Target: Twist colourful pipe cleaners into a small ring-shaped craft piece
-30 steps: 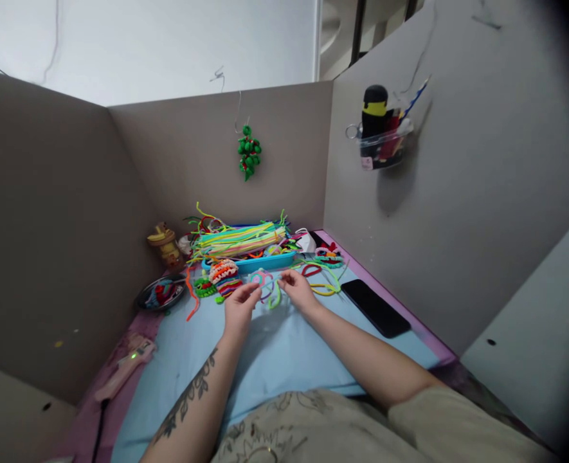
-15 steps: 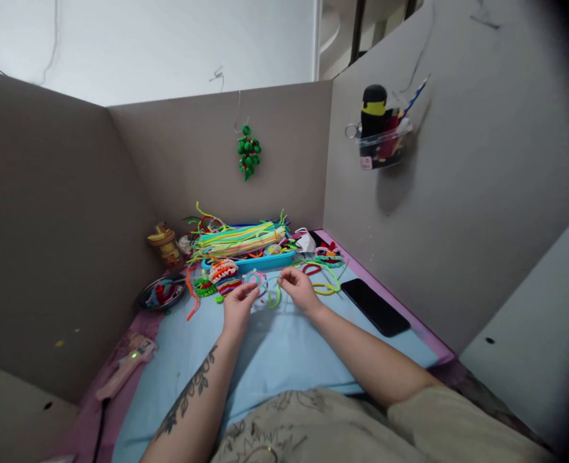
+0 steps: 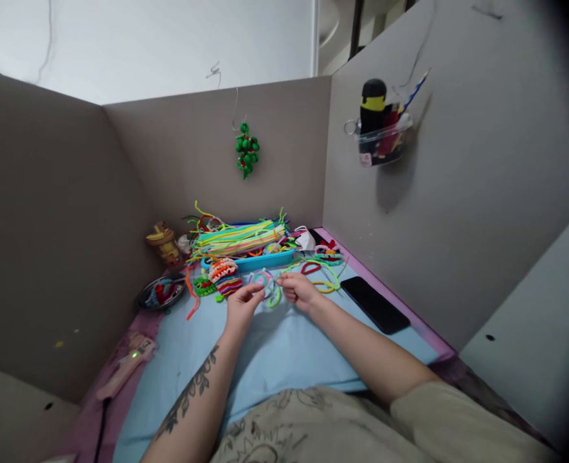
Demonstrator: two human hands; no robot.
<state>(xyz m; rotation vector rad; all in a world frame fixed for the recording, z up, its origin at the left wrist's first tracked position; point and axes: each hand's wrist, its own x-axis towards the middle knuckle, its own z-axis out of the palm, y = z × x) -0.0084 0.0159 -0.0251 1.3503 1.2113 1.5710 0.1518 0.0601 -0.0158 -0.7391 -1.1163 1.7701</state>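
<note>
My left hand (image 3: 241, 308) and my right hand (image 3: 298, 289) meet over the light blue mat (image 3: 274, 354). Between their pinched fingertips they hold a small twisted piece of pipe cleaners (image 3: 266, 283) in pink, blue and green. A green strand hangs from it down to the mat. Both hands have their fingers closed on it. Just behind them lie finished coiled pipe-cleaner pieces (image 3: 222, 275) and loose loops (image 3: 323, 276).
A blue tray (image 3: 250, 260) heaped with colourful pipe cleaners stands at the back. A dark dish (image 3: 161, 292) and a small yellow figure (image 3: 161, 241) sit at left, a pink glue gun (image 3: 125, 366) near the front left, a black phone (image 3: 375, 305) at right. Cardboard walls enclose three sides.
The two hands have drawn closer together around the twisted piece and shifted slightly; the right hand's fingers have curled in tighter. Nothing else on the mat has moved.
</note>
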